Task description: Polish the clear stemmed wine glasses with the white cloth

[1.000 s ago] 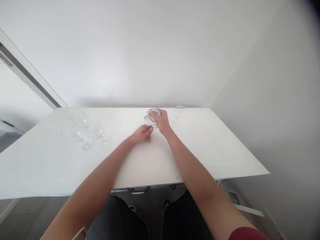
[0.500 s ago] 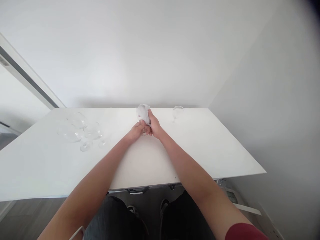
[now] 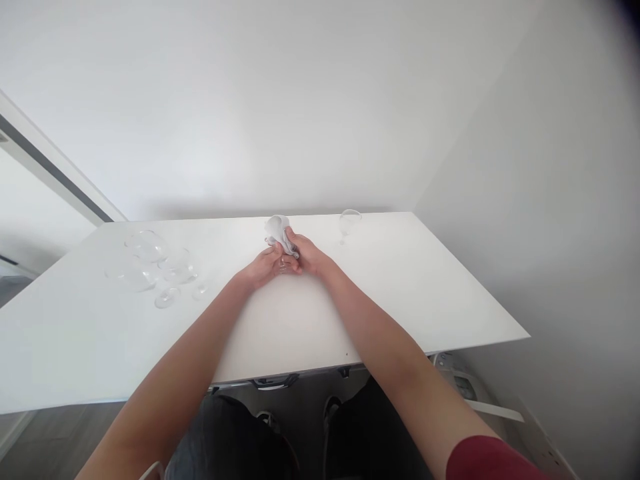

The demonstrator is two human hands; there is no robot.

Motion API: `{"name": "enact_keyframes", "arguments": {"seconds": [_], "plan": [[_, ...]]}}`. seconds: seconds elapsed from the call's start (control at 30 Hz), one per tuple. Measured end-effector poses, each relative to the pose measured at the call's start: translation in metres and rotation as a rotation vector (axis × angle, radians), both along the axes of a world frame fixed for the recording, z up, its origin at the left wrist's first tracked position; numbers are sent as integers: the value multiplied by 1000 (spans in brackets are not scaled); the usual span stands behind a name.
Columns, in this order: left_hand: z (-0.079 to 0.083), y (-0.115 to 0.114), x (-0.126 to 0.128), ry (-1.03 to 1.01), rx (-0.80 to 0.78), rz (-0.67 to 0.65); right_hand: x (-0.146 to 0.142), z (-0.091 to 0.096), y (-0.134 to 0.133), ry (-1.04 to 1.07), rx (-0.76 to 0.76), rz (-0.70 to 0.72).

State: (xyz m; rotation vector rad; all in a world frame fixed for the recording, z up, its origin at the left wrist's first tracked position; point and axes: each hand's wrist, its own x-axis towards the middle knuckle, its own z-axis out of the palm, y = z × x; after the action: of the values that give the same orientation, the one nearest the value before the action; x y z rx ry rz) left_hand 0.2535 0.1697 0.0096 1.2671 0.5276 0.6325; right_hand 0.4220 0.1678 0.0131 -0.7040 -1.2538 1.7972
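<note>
Both hands meet near the far middle of the white table (image 3: pixel 290 327). My left hand (image 3: pixel 261 267) is closed around the lower part of a stemmed glass (image 3: pixel 283 268), whose clear foot shows just below the fingers. A crumpled white cloth (image 3: pixel 278 230) covers most of the glass's bowl. My right hand (image 3: pixel 306 253) grips this cloth against the glass from the right, thumb on top. The fingers and cloth hide much of the glass.
Several clear stemmed glasses (image 3: pixel 146 247) lie on their sides at the table's left. Another stemmed glass (image 3: pixel 350 221) stands upright near the back edge, right of my hands. A white wall (image 3: pixel 300 107) rises behind the table, and a grey wall (image 3: pixel 565 220) borders the right.
The view has tilted slightly. Both hands have shifted a little left in the picture with the glass, and the cloth is bunched differently, a fold now hanging beside the right fingers.
</note>
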Motion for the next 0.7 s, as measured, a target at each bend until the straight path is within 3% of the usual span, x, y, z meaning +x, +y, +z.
{"name": "enact_keyframes", "arguments": {"seconds": [0.23,0.37,0.57,0.7], "plan": [[-9,7,-2,-9,-60,82,3,-2,-2,122,64,104],[-6,6,0,-20,-52,100,4,-6,3,133,85,76],[-5,7,8,-6,87,275,-11,-3,8,261,32,-156],[-7,5,9,128,145,214,-12,5,2,319,202,-497]]}}
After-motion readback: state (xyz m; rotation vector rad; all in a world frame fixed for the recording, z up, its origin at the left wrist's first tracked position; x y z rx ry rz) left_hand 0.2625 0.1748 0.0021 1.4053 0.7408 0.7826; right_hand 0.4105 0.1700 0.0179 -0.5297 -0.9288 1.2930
